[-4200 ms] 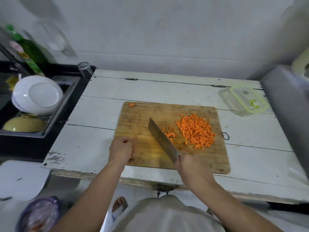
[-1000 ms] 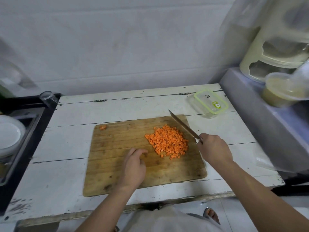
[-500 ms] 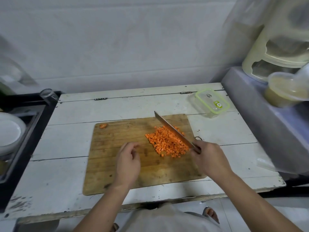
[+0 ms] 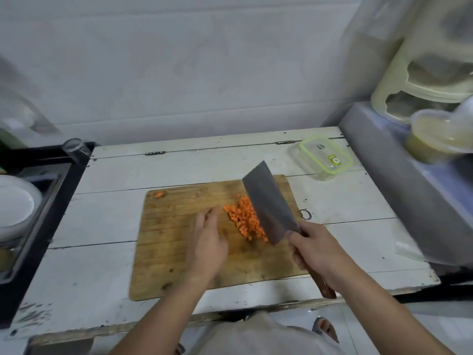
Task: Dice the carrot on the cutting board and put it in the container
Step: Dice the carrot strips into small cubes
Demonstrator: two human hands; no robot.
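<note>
Cleaver [image 4: 268, 203] blade covers right part of diced carrot pile [image 4: 243, 219]. Handle mostly hidden inside right hand [image 4: 317, 249] grip; only butt end shows. Left hand [image 4: 208, 242] motion-blurred, fingertips indistinct, contact w/ pile can't tell. Far left of that hand: white plate [image 4: 15, 203] cut by frame edge. Container [image 4: 325, 156] contents unreadable.

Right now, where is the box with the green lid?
The container sits at the table's far right corner, just beyond the cutting board, near the grey ledge.
</note>
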